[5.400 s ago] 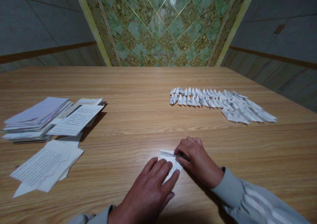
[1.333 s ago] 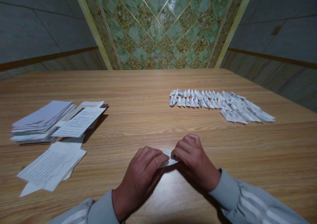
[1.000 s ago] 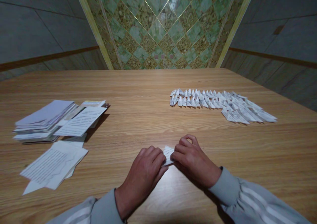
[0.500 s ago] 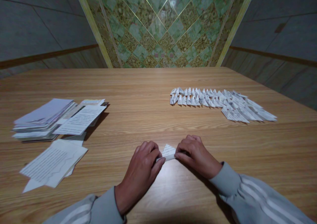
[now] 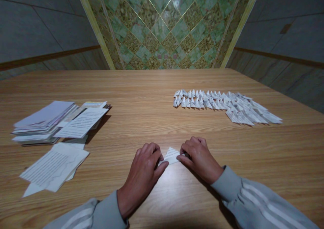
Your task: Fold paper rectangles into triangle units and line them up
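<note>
A small folded piece of printed paper, with a triangular top and a plain strip along its near edge, lies on the table between my hands. My left hand grips its left end, the thumb along the near edge and the fingers curled behind. At the opposite end my right hand pinches the paper between thumb and fingers. Both ends of the paper are hidden under the fingers.
On the left stands a stack of papers, with a printed sheet beside it and loose sheets nearer me. Rows of folded paper pieces extend across the right side of the wooden table.
My right thumb has slid slightly left and the near strip of the paper looks flatter. My left hand has barely moved.
</note>
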A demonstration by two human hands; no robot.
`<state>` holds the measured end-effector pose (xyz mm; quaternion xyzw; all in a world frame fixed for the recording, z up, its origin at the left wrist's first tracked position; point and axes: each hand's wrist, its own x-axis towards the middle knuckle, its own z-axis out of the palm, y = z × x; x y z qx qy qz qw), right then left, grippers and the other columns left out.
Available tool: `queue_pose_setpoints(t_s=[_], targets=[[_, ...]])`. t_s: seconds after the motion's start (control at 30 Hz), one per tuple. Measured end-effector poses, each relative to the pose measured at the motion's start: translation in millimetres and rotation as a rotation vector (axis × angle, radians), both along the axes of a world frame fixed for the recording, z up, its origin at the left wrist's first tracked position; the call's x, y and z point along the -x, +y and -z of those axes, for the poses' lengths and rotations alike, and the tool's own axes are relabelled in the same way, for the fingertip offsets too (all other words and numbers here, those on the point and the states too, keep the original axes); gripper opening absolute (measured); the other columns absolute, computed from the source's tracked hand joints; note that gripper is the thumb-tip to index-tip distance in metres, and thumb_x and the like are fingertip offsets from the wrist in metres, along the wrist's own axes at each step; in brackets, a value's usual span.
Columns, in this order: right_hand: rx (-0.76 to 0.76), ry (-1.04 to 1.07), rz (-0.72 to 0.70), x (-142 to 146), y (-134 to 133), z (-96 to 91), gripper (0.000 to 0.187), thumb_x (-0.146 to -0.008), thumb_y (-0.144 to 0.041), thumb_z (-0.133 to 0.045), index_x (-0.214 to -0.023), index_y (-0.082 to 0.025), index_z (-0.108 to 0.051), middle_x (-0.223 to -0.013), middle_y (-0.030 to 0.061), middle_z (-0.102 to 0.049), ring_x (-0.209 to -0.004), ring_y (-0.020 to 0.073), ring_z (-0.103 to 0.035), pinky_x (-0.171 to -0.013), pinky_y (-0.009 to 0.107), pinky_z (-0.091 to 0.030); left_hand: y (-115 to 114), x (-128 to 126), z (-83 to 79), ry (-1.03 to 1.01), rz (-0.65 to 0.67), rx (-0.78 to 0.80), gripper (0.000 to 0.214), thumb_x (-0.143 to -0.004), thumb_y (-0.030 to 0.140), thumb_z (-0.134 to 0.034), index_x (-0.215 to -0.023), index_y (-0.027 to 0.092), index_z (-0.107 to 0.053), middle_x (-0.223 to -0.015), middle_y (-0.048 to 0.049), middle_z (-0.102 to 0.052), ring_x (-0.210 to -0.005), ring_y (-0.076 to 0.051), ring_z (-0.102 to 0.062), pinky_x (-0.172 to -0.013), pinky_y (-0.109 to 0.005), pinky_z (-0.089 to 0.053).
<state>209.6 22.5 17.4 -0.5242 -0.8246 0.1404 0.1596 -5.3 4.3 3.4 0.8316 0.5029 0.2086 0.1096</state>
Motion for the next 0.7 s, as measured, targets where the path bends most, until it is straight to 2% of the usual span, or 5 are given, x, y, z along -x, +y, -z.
queue_pose_setpoints(t_s=[0.27,0.37,0.43,0.57,0.7], targets=[[-0.036,-0.071,0.006,1,0,0.4,0.016,-0.084,-0.031,-0.075,-0.08,-0.018,-0.066,-0.082,0.0022,-0.069,-0.091,0.0228,-0.055,-0.087,0.038,-0.027,0,-1,-4.8,0.027,-0.011,0.03,0.013,-0.087,0.023,-0.067,-0.081,0.018,-0.057,-0.091,-0.0041,-0.058,-0.086,-0.023,-0.051,-0.075,-0.038,-0.041],[-0.044,-0.087,0.017,0,-1,0.0,0.017,-0.083,-0.033,-0.076,-0.082,-0.019,-0.066,-0.084,0.0024,-0.069,-0.092,0.0231,-0.055,-0.087,0.038,-0.027,1,-1,-5.6,0.003,0.009,0.026,0.01,-0.089,0.024,-0.066,-0.088,0.018,-0.058,-0.092,-0.0041,-0.058,-0.087,-0.023,-0.051,-0.076,-0.038,-0.042],[-0.051,-0.096,0.023,0,0,0.2,0.018,-0.083,-0.034,-0.076,-0.083,-0.019,-0.065,-0.085,0.0027,-0.069,-0.092,0.0231,-0.054,-0.086,0.038,-0.027,1,-1,-3.9,-0.013,0.057,-0.008,0.01,-0.089,0.02,-0.065,-0.098,0.02,-0.06,-0.1,-0.0051,-0.058,-0.092,-0.023,-0.051,-0.079,-0.038,-0.043],[-0.081,-0.125,0.035,-3,1,1.6,0.021,-0.084,-0.037,-0.075,-0.083,-0.019,-0.064,-0.085,0.0032,-0.067,-0.091,0.024,-0.054,-0.085,0.039,-0.028,1,-2,2.4,0.025,0.184,-0.152,0.024,-0.092,0.018,-0.062,-0.113,0.03,-0.063,-0.117,-0.0068,-0.056,-0.103,-0.024,-0.05,-0.084,-0.04,-0.044],[-0.149,-0.15,0.064,-2,0,2.9,0.017,-0.087,-0.033,-0.07,-0.083,-0.019,-0.061,-0.086,0.0041,-0.064,-0.089,0.024,-0.053,-0.087,0.04,-0.029,-2,-3,4.2,0.092,0.251,-0.236,0.024,-0.093,0.022,-0.062,-0.115,0.032,-0.064,-0.115,-0.0071,-0.058,-0.101,-0.024,-0.052,-0.084,-0.04,-0.045]])
